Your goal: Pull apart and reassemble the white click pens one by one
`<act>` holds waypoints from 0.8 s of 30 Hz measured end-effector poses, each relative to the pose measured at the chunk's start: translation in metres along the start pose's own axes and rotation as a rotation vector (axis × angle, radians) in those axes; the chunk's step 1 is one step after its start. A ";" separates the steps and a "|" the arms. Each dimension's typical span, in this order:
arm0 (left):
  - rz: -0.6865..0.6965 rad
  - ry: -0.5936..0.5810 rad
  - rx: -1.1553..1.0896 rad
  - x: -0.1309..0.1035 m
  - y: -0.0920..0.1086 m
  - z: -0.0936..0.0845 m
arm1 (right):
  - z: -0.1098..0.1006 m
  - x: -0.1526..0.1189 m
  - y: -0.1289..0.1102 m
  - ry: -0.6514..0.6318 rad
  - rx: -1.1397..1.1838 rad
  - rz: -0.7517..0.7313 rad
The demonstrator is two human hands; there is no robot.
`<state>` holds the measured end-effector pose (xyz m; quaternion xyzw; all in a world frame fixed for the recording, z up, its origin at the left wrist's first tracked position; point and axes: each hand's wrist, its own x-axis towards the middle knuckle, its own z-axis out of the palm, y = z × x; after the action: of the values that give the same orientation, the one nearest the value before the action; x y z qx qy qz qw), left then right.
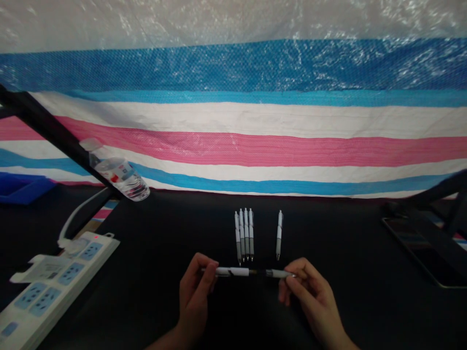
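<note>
My left hand (199, 287) pinches the white barrel of a pen (232, 272), which lies level above the black table. Between thumb and fingers, my right hand (308, 289) grips the tip of the pen's grey-white front section (279, 273). The two parts are apart, with the thin refill showing across the gap between them. Just beyond my hands, several white and grey pens (246, 234) lie side by side, tips toward me. One more pen (279, 234) of the same look lies by itself to their right.
A white power strip (69, 287) with a plugged-in cable occupies the left. Behind it are a clear water bottle (124, 177) and a blue tray (25, 187). A dark phone (423, 248) lies at the right. Striped plastic sheeting (233, 116) hangs along the table's back edge.
</note>
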<state>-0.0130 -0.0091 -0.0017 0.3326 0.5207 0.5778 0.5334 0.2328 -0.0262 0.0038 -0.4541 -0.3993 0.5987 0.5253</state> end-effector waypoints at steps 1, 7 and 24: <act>0.004 0.013 -0.008 0.001 0.002 0.000 | -0.001 -0.001 0.000 0.039 0.026 -0.022; 0.017 0.036 -0.034 0.001 0.005 0.000 | -0.004 -0.002 0.002 0.174 0.090 -0.047; -0.011 -0.139 0.163 -0.008 0.002 0.007 | 0.005 -0.006 0.002 -0.050 -0.256 -0.101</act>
<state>-0.0057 -0.0144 0.0032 0.4115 0.5294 0.5060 0.5425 0.2278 -0.0320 0.0042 -0.4816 -0.5078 0.5268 0.4824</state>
